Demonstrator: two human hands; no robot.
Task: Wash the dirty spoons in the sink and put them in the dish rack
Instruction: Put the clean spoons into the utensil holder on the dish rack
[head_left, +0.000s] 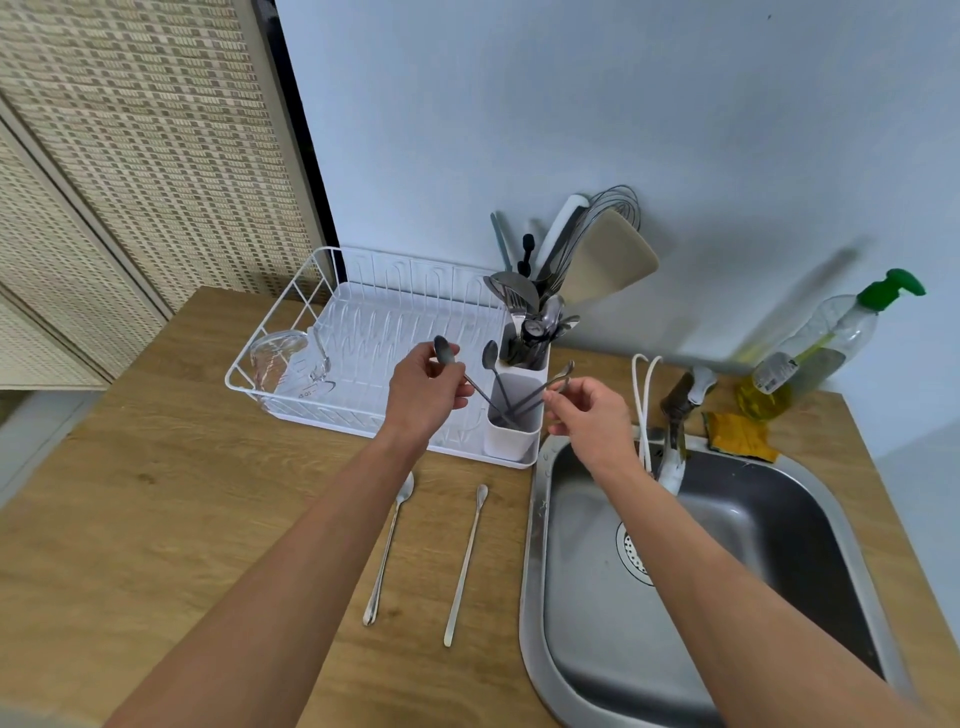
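1. Left hand over the front edge of the dish rack. Thumb and fingers curled, pinching a dark spoon just below its bowl; bowl sticks up above the fingers, handle slants down right into the near cup of the white cutlery holder.
2. Right hand between the holder and the sink. Fingertips pinch a second spoon near its upper end; its shaft slants down left into the same cup.
3. The two held shafts cross inside the cup.
4. A third spoon stands in that cup, bowl up, between the hands, touched by neither.
5. Far cup of the holder is packed with other utensils.
6. Two long spoons lie on the wooden counter in front of the rack, left of the sink: spoon A, spoon B. Roughly parallel, apart, bowls toward the rack.
7. Glass measuring cup lies on its side in the rack's left end.
8. Behind the sink: tap, yellow sponge, soap bottle.
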